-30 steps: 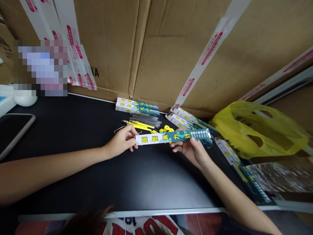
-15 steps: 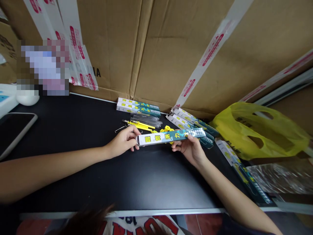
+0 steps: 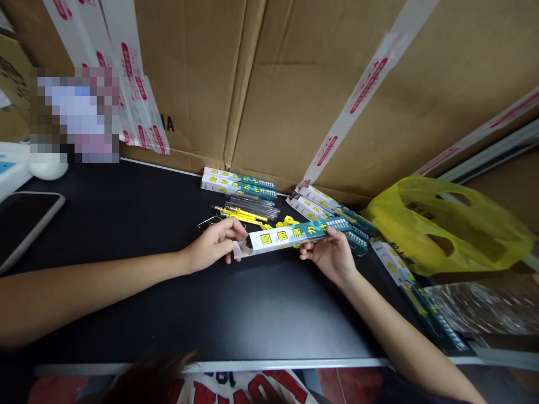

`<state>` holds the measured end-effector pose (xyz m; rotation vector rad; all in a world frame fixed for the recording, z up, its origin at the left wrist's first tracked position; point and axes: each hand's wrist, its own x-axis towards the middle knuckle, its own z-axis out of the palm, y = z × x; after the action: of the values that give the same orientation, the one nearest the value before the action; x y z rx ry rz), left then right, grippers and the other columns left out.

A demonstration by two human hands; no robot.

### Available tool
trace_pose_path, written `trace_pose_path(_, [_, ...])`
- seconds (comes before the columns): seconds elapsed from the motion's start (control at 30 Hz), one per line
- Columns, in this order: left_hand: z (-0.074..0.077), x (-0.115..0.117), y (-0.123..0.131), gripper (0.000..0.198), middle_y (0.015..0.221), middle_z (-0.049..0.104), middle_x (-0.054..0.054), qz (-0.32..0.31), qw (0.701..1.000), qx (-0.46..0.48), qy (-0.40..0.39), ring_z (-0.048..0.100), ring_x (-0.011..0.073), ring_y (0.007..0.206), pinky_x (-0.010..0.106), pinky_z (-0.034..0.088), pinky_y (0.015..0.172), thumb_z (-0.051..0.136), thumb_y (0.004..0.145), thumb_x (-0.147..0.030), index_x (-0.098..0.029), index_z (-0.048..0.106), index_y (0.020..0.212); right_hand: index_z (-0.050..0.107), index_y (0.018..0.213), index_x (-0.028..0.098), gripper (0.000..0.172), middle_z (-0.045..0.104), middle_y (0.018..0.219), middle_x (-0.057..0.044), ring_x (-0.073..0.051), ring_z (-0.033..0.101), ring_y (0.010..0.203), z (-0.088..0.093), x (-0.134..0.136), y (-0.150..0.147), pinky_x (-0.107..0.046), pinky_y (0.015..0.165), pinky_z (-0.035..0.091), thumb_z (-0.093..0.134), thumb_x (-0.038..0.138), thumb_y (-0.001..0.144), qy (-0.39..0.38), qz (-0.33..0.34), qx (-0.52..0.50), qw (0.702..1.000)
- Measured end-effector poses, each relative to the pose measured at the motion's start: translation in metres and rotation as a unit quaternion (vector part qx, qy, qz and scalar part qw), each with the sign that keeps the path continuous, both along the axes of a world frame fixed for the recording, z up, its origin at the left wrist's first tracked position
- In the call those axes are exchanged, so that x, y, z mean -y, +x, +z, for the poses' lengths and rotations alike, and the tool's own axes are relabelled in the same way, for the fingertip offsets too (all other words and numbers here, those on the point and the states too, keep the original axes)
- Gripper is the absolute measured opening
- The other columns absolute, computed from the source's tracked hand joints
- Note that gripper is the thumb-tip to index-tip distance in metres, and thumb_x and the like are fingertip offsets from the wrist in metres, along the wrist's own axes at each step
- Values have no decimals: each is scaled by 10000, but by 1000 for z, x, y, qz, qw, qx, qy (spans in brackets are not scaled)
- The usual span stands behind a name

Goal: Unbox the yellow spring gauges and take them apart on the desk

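Observation:
A long narrow cardboard box, white at one end and teal at the other with yellow characters, is held above the black table. My right hand grips its right part, thumb on top. My left hand pinches the flap at the left end, which stands open and shows a dark inside. Just behind the box lie yellow rods with metal ends, clear plastic tubes and small yellow plastic parts. A bent metal hook shows beside my left hand.
Similar boxes lie at the back, behind my right hand and at right. A yellow plastic bag and clear plastic wrap sit right. A phone lies left. A large taped carton walls the back.
The box's left end flap has been opened by my left hand. The box has shifted slightly right and tilted, with my right hand moving a little with it.

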<state>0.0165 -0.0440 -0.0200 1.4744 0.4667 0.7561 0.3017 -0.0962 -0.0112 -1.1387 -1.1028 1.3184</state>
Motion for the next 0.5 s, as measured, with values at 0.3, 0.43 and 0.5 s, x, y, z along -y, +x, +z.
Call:
trace_pose_path(0.3, [0, 6, -1, 255, 977, 585, 46, 85, 980, -67, 168, 588, 132, 826, 214, 504, 605, 481, 747, -99, -177, 481, 990, 623, 733, 174, 367, 642, 560, -43, -189, 620, 511, -1, 0, 0, -331, 501, 574, 479, 506, 794, -21, -25, -65, 997])
trace_pose_path(0.43, [1, 8, -4, 265, 1153, 538, 70, 130, 934, -66, 325, 528, 178, 1066, 259, 500, 752, 488, 774, -61, -189, 504, 1004, 649, 726, 168, 326, 655, 568, -32, -168, 628, 528, 2, 0, -1, -280, 514, 572, 572, 484, 733, -33, -20, -103, 994])
trace_pose_path(0.5, [1, 9, -5, 276, 1183, 524, 65, 133, 915, -66, 375, 499, 183, 1111, 285, 492, 806, 477, 777, -36, -195, 514, 1000, 660, 717, 160, 325, 658, 564, -34, -166, 630, 529, 3, 0, -1, -267, 512, 569, 603, 480, 705, -38, -20, -116, 992])
